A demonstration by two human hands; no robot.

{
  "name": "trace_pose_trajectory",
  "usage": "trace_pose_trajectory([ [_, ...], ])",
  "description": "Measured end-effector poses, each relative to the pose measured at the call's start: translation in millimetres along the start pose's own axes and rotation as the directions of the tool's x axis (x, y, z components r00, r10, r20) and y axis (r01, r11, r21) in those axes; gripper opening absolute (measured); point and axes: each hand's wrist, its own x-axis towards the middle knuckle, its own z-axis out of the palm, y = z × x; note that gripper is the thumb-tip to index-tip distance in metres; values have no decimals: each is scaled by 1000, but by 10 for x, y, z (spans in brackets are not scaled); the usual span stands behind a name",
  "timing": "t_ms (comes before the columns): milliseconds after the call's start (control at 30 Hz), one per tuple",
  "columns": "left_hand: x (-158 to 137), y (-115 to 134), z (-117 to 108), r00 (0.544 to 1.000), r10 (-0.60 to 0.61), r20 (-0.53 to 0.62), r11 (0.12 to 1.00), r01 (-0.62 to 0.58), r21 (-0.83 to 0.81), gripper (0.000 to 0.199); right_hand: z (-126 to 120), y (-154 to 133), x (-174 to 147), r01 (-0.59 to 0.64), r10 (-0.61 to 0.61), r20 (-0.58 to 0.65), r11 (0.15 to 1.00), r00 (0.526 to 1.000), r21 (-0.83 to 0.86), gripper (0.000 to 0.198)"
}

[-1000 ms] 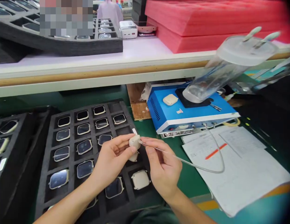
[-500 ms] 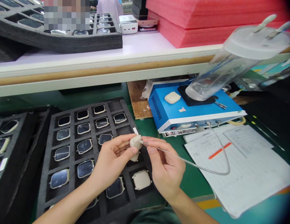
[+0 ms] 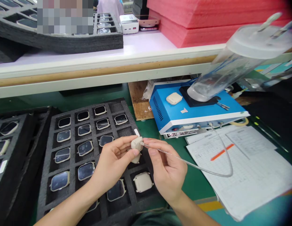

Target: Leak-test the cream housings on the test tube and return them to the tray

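Green bench, black foam tray left — blue box far right, paperwork unreadable. Left hand pinches cream casing; right hand pinches clear tube at it.

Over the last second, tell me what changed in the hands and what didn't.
Almost nothing. The left hand still pinches the small beige case over the foam tray, and the right hand still holds the thin tube against it. Only the view drifted slightly, so the blue box and papers sit a touch further right.
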Motion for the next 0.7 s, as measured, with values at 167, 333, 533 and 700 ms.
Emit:
trace_pose_trajectory([
  [167,2,-4,-3,1000,2,-3,1000,-2,3,31,-2,4,-4,-8,8,9,1000,1000,11,22],
  [333,4,9,-9,1000,-5,3,1000,5,3,30,-9,11,-12,-14,14,14,1000,1000,13,22],
  [533,3,18,-15,1000,-2,9,1000,3,-8,29,-6,11,-12,-16,16,16,1000,1000,8,21],
  [700,5,7,-22,1000,-6,0,1000,6,3,30,2,5,1,-8,8,8,1000,1000,-1,19],
])
